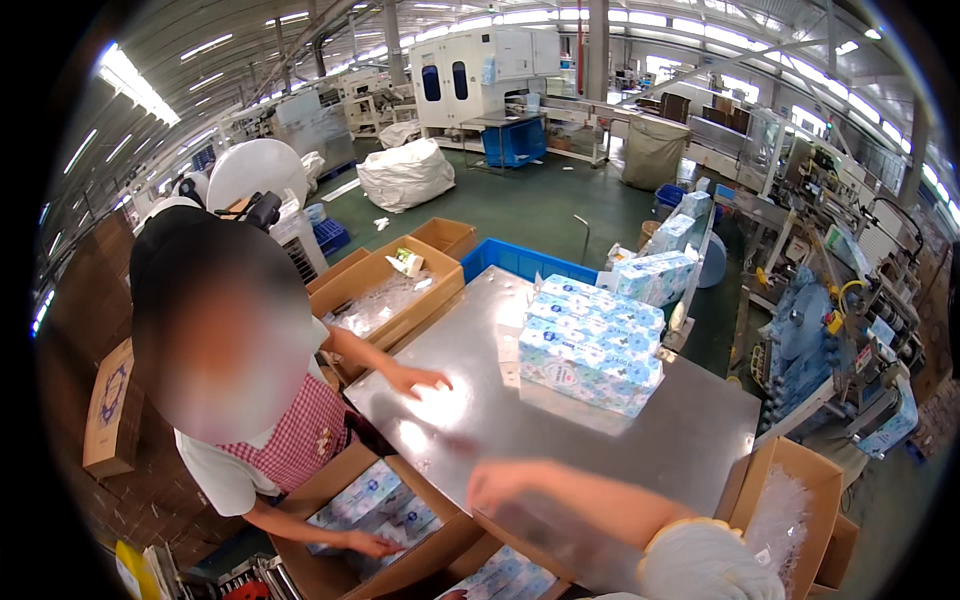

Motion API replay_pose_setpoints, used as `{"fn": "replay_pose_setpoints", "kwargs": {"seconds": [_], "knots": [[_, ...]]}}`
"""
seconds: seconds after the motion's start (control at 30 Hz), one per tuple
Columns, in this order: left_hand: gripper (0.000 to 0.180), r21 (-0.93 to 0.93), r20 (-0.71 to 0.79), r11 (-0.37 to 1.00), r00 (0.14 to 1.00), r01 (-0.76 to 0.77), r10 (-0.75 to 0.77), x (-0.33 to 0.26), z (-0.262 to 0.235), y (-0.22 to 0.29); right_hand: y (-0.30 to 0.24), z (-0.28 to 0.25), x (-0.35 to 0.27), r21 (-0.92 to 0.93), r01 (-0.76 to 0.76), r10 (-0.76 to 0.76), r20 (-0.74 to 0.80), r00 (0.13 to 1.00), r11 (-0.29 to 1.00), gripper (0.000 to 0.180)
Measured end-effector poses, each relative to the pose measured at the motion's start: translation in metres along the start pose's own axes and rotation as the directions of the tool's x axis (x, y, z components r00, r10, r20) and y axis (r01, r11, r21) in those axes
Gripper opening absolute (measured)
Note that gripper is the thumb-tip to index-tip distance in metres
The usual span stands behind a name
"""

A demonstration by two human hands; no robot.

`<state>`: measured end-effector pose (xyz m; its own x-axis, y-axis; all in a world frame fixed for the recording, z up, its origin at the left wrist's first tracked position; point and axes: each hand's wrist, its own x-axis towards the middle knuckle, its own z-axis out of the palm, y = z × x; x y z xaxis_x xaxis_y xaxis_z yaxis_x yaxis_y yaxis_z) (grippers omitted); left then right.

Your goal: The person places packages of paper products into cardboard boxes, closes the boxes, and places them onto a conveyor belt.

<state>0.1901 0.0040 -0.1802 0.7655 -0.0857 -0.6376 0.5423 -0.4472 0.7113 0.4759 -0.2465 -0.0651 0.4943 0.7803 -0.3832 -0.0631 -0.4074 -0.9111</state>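
My right hand (pixel 502 484) reaches leftward over the near edge of the metal table (pixel 690 420), blurred by motion; I cannot make out its fingers or anything in them. Below it stands an open cardboard box (pixel 482 562) with blue-and-white printed packs (pixel 510 578) inside. A sliver of what looks like my left hand (pixel 454 594) shows at the lower edge, by this box, its fingers hidden. Blue-and-white floral packs (pixel 590 345) sit side by side on the table's far right part.
A co-worker in a red checked apron (pixel 275 400) stands at the left, one hand (pixel 420 381) over the table, the other (pixel 372 543) in a box of packs (pixel 375 500). A box of clear plastic (pixel 790 510) stands right; a conveyor with packs (pixel 672 235) runs beyond.
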Motion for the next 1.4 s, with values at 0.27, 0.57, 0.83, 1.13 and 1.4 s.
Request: {"fn": "replay_pose_setpoints", "kwargs": {"seconds": [0.27, 0.57, 0.83, 1.13, 1.4], "knots": [[0.022, 0.295, -0.162, 0.816, 0.816, -0.497, 0.555, 0.052, 0.03, 0.112, 0.148, -0.307, -0.119, -0.372, -0.695, -0.143, -0.92, 0.366, 0.615, 0.063], [0.051, 0.48, 0.291, 0.429, 0.6, -0.765, 0.745, 0.126, 0.071, 0.26, 0.138, -0.331, -0.103, -0.396, -0.601, 0.111, -0.767, 0.633, 0.694, 0.103], [0.081, 0.843, 0.378, -0.068, 0.497, -0.533, 0.781, 0.148, 0.092, 0.322, 0.102, -0.144, -0.072, -0.719, -0.223, -0.23, -0.474, 0.85, 0.658, 0.099], [0.056, 0.659, 0.617, -0.226, 0.344, -0.717, 0.707, 0.104, 0.059, 0.273, 0.081, -0.058, -0.214, -0.579, -0.499, 0.082, -0.597, 0.798, 0.645, 0.112], [0.073, 0.637, 0.144, 0.236, 0.413, -0.734, 0.899, -0.082, -0.028, 0.258, 0.15, 0.038, -0.26, -0.263, -0.754, 0.216, -0.856, 0.471, 0.602, 0.11]]}}
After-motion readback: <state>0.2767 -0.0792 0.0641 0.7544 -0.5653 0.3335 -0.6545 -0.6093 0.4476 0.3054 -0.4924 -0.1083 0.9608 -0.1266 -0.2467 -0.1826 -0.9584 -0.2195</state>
